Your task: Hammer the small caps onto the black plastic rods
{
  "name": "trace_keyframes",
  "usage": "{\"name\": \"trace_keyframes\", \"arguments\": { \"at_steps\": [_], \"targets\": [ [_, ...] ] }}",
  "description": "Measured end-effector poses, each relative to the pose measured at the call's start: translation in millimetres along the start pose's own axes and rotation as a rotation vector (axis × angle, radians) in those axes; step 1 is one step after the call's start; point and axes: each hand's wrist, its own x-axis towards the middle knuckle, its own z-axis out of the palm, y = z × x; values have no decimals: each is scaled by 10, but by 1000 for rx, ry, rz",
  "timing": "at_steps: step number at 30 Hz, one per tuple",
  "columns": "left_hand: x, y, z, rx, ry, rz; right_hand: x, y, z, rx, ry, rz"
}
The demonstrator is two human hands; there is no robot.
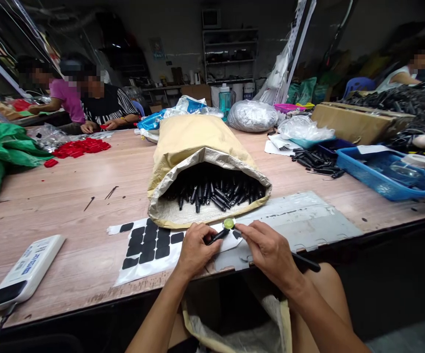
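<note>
My left hand is closed round a black tube-shaped piece. At the upper end of that piece sits a small round yellow-green disc. My right hand is pinched, its fingertips close beside the disc. A slim black stick-like tool sticks out behind my right palm; my fingers hide its middle. Beneath both hands lies a white sheet of black square stickers, some of them gone. Just beyond, a tan woven sack lies with its mouth toward me, full of black tube-shaped pieces.
A white boxy device with a cable lies at left. Red pieces and a green bag are farther back, near two people. At right stand a blue basket and a cardboard box. Another open sack is below the table edge.
</note>
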Motion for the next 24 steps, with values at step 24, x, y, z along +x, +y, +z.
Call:
{"name": "trace_keyframes", "arguments": {
  "at_steps": [24],
  "targets": [
    [-14, 4, -61, -50, -47, -15, 183, 712, 91, -277, -11, 85]
  ]
}}
